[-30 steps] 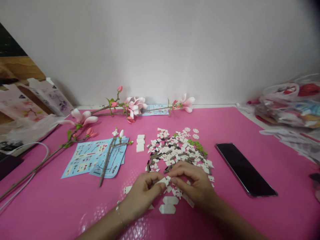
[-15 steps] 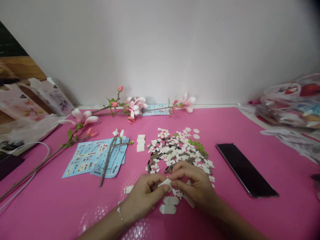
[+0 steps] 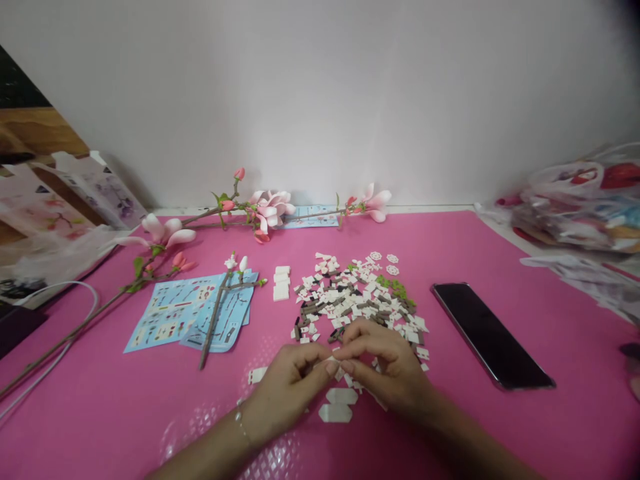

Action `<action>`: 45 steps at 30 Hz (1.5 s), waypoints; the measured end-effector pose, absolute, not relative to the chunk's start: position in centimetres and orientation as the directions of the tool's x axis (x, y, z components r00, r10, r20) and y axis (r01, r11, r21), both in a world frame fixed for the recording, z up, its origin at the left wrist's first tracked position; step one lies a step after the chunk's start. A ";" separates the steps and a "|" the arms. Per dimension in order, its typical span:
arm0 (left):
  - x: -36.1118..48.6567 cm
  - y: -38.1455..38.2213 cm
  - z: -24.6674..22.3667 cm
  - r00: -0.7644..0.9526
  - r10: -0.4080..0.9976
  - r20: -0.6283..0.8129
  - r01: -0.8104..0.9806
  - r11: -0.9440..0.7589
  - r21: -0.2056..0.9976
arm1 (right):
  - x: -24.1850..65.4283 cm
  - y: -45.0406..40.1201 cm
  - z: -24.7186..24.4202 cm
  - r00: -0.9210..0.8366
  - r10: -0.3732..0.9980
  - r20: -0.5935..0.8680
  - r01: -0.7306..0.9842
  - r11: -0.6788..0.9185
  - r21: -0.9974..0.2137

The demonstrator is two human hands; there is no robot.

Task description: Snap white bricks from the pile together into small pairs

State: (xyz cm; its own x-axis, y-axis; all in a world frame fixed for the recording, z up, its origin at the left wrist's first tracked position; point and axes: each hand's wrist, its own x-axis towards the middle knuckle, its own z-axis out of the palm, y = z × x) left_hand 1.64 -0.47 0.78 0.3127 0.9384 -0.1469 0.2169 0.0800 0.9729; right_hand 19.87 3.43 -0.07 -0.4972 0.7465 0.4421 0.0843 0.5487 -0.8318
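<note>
At lower centre of the frame the left hand [image 3: 287, 393] and right hand [image 3: 387, 372] meet, their fingers [image 3: 356, 365] pressed together, pinching a small white plastic brick [image 3: 331, 361] (mostly hidden), just below a heap of loose bricks [image 3: 353, 300] on the pink desk mat [image 3: 575, 420].

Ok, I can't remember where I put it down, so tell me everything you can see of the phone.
The black smartphone lies flat on the pink mat, its dark glossy face up and unlit, with a thin metallic-looking edge. Its long side runs diagonally, with the far end toward the left. It sits right of the pile of small white and brown pieces, apart from it. The right hand is near but not touching it; nothing rests on it.
</note>
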 end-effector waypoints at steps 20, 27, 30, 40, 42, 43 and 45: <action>1.5 -0.6 1.4 0.296 0.947 -0.125 0.186 0.071 0.980 | 19.5 3.2 0.4 -0.547 0.721 0.425 0.067 0.544 -0.837; 1.6 -0.6 1.0 0.305 0.921 -0.242 0.066 0.233 0.970 | 19.6 3.2 0.4 -0.532 0.729 0.431 0.129 0.573 -0.810; 1.4 -0.5 0.9 0.248 0.940 -0.235 0.034 0.234 0.972 | 19.7 3.3 0.5 -0.500 0.756 0.422 0.162 0.560 -0.812; 1.2 -0.3 0.8 0.197 0.958 -0.208 0.062 0.200 0.978 | 19.8 3.4 0.5 -0.483 0.735 0.477 0.248 0.637 -0.730; 1.2 -0.3 0.7 0.202 0.958 -0.205 0.067 0.195 0.979 | 19.9 3.4 0.5 -0.480 0.711 0.513 0.289 0.681 -0.673; 1.3 -0.3 0.7 0.204 0.958 -0.204 0.068 0.194 0.979 | 19.9 3.4 0.4 -0.484 0.698 0.527 0.307 0.700 -0.645; 1.3 -0.2 0.6 0.204 0.958 -0.201 0.075 0.189 0.979 | 19.9 3.4 0.3 -0.501 0.675 0.541 0.333 0.728 -0.599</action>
